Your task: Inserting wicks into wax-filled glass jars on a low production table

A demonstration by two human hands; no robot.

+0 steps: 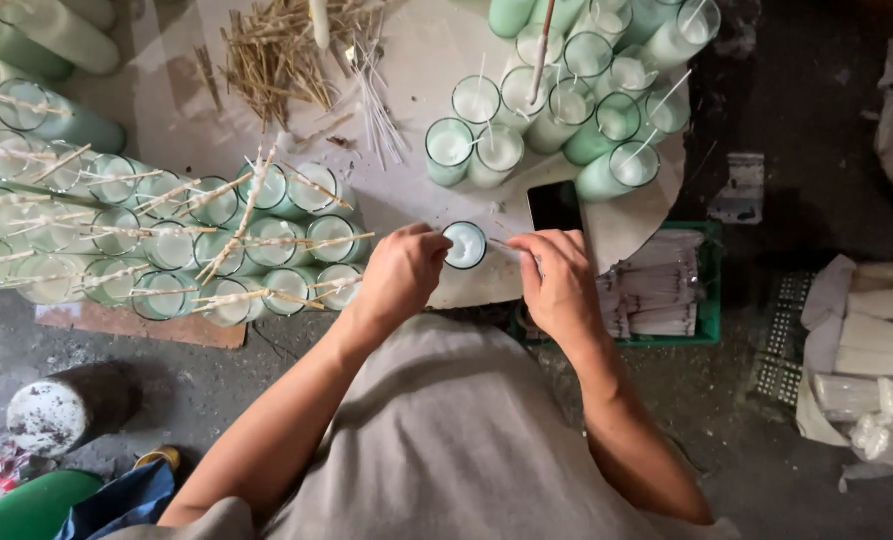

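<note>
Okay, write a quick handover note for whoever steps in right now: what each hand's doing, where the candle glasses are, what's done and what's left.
Left hand: curled around the single wax-filled glass at the near edge of the white round table, steadying it.
Right hand: pinching a thin wick stick whose tip points at that glass.
Done: a cluster of filled glasses with sticks laid across sits to the left; another group of filled glasses with upright wicks is at the table's far right.
Left: the glass in hand shows no wick yet.
Nearby: black phone, loose straw pile, green crate of white packets.
</note>
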